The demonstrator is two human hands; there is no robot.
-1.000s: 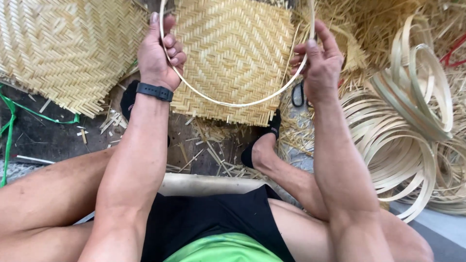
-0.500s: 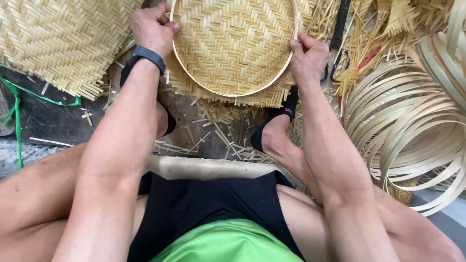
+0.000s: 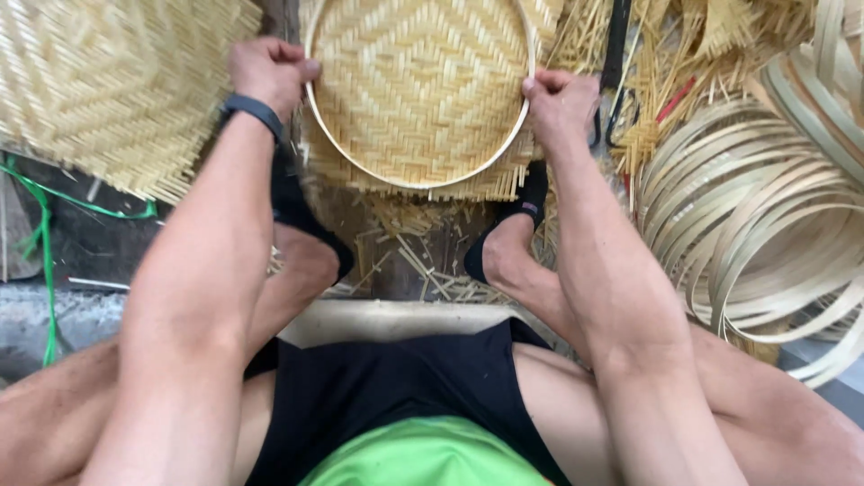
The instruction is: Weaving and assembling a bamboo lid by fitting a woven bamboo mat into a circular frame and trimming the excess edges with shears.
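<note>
A pale bamboo hoop (image 3: 419, 184) lies pressed onto a square woven bamboo mat (image 3: 418, 85), which dips inside it like a shallow tray. My left hand (image 3: 268, 70) grips the hoop's left side, with a dark band on that wrist. On the right side of the hoop, my right hand (image 3: 560, 106) is closed over the rim and the mat under it. Both of my feet in black socks rest just below the mat, the left foot (image 3: 301, 220) and the right foot (image 3: 508, 236).
Another woven mat (image 3: 108, 81) lies at the upper left. A pile of bamboo hoops (image 3: 765, 216) fills the right side. Black-handled shears (image 3: 616, 81) and loose bamboo strips (image 3: 693, 54) lie at the upper right. A green cord (image 3: 45, 234) runs down the left.
The hoop, held above the flat mat a second ago, now sits pushed down onto it, so the mat bulges into a tray shape. Both hands have moved down with the rim.
</note>
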